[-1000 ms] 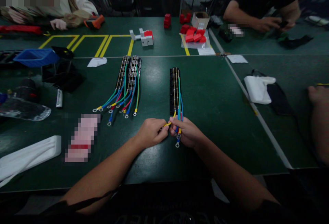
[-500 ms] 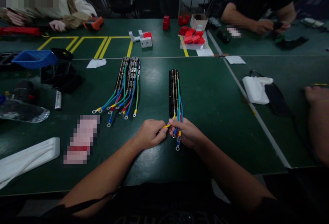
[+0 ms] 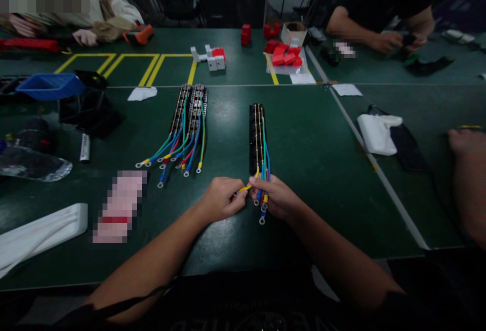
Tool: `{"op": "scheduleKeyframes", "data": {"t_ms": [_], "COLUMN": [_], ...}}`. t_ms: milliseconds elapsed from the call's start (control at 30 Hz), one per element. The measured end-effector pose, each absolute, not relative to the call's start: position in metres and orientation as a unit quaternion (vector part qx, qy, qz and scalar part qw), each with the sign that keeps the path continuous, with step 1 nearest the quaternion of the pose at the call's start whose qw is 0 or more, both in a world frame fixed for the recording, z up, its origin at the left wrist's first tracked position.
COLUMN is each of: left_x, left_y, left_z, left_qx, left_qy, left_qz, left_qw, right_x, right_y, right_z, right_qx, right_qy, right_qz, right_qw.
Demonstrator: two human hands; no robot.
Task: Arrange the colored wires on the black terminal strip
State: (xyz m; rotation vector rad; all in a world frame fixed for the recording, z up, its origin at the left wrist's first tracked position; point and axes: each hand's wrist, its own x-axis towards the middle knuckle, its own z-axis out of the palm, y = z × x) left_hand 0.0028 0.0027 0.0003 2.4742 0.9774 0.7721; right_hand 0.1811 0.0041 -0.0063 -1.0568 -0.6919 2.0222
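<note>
A black terminal strip (image 3: 253, 133) lies lengthwise on the green table (image 3: 311, 169), with coloured wires running from its near end. My left hand (image 3: 220, 199) pinches the tip of a yellow wire (image 3: 246, 187) just left of that bundle. Touching it on the right, my right hand (image 3: 277, 197) closes over the bundle of blue, red and green wires (image 3: 262, 204), whose ring terminals hang below the fingers.
Two more wired terminal strips (image 3: 190, 118) lie to the left. A blue bin (image 3: 51, 86), a plastic bottle (image 3: 34, 164) and a white pad (image 3: 41, 232) sit at the left. Red blocks (image 3: 284, 53) are at the back, a white object (image 3: 377, 131) at the right. Other people's arms (image 3: 469, 184) border the table.
Both hands have stayed on the wires at the strip's near end; the view shifted slightly, and the other person's arm at the right moved a little.
</note>
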Motion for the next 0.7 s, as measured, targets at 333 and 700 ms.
{"op": "scheduleKeyframes", "data": {"t_ms": [333,700], "left_x": [0.0028,0.0043], "left_y": [0.0029,0.0019], "left_z": [-0.0005,0.0023], "left_qx": [0.885,0.881], "left_qy": [0.343,0.347], "left_qz": [0.269,0.274], "left_qw": [0.164,0.168], "right_x": [0.1807,0.1798], "right_y": [0.0042,0.0037], "right_z": [-0.0070,-0.0057], "right_qx": [-0.420,-0.425], "right_qy": [-0.272,-0.276], "right_qz": [0.784,0.780], "right_qw": [0.366,0.366]}}
